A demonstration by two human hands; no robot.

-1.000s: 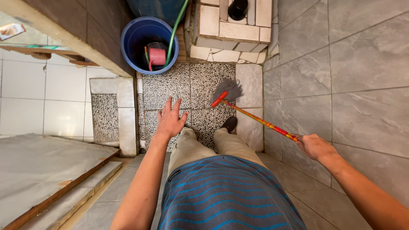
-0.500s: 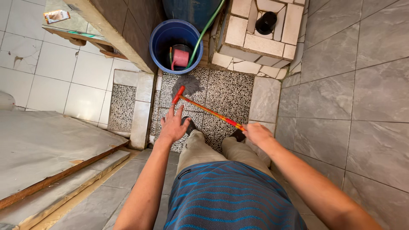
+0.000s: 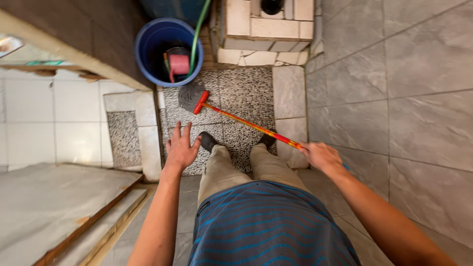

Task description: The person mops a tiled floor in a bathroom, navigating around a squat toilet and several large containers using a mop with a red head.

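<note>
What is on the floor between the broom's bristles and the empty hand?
Nothing: the head view shows only bare pebble floor between the broom's grey bristles and the open left hand.

- Pebble-mosaic floor (image 3: 246, 93) underfoot, grey and speckled, bordered by plain pale tiles.
- Large grey stone-look tiles (image 3: 394, 98) across the right side, thin grout lines between.
- White square wall tiles (image 3: 64, 123) at left, lit brightly.
- Raised block of cream tiles (image 3: 266, 29) at top, chipped along the lower edge.
- Dark brown wooden panel (image 3: 93, 34) slanting across the upper left.
- Grey slab with a wooden edge (image 3: 54, 202) at lower left.
- Soft daylight, no hard shadows.
</note>
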